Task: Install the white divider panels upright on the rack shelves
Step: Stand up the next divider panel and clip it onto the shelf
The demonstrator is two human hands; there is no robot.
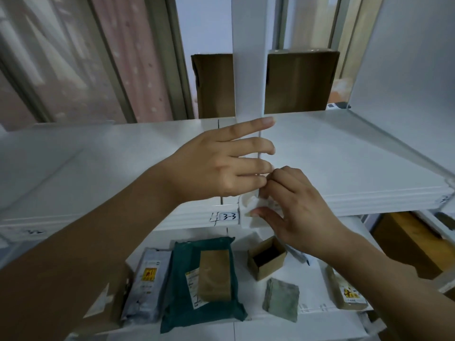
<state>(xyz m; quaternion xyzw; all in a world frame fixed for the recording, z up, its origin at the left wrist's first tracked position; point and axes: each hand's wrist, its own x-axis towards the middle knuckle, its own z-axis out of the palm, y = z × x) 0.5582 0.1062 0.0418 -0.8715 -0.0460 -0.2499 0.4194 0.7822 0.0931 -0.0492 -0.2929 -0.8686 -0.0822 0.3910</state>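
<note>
Dead centre of the frame, the left hand (221,163) lies flat and open against the upright white divider panel (249,70) to steady it on the shelf (344,156), while the right hand (290,207) pinches a small clip (248,205) at its base, probably locking it in.

A pale pink curtain with small white dots (138,70) hangs at the left, behind grey-green window frame bars (108,65). Soft daylight falls through a pale blue-white wall gap (204,23) at the centre. A brown cardboard box (300,82) stands behind, and an orange-brown floor patch (403,239) shows low right.
</note>
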